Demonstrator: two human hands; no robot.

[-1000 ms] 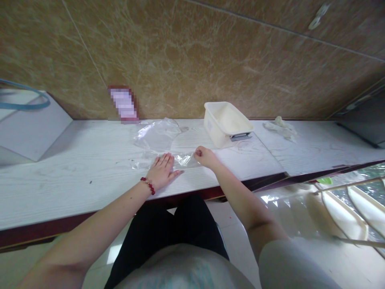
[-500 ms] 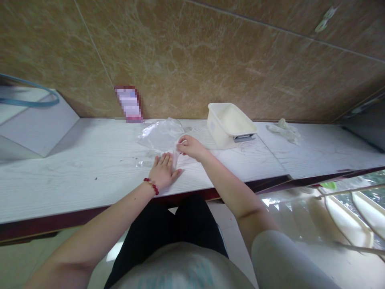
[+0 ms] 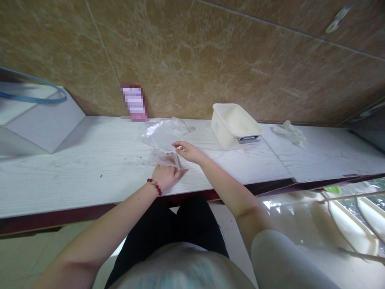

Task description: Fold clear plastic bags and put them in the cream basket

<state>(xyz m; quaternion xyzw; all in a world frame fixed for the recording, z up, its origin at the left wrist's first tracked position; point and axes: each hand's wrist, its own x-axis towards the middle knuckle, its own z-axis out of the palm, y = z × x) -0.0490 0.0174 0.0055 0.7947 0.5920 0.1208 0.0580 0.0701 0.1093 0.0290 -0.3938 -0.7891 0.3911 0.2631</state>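
A clear plastic bag [image 3: 166, 134] lies crinkled on the white wood-grain counter. My left hand [image 3: 166, 173], with a red bead bracelet at the wrist, rests low on the counter at the bag's near edge. Its fingers lie stretched out beneath a layer of the clear plastic, thumb out to the right. Just to the right and above, my right hand [image 3: 188, 151] hovers by the bag with fingers loosely bent and apart; I see nothing held in it.
A cream plastic bin [image 3: 228, 130] with a grey handle stands right of the bag. Farther right lies a crumpled pale cloth or glove [image 3: 288, 132]. A phone [image 3: 135, 102] leans against the brown wall. A white box [image 3: 45, 120] with a blue strap [image 3: 36, 98] sits at left.
My left fingers lay on top of the plastic and are now under its near flap. My right hand's pinch at the bag's edge has loosened, and it has shifted slightly left.
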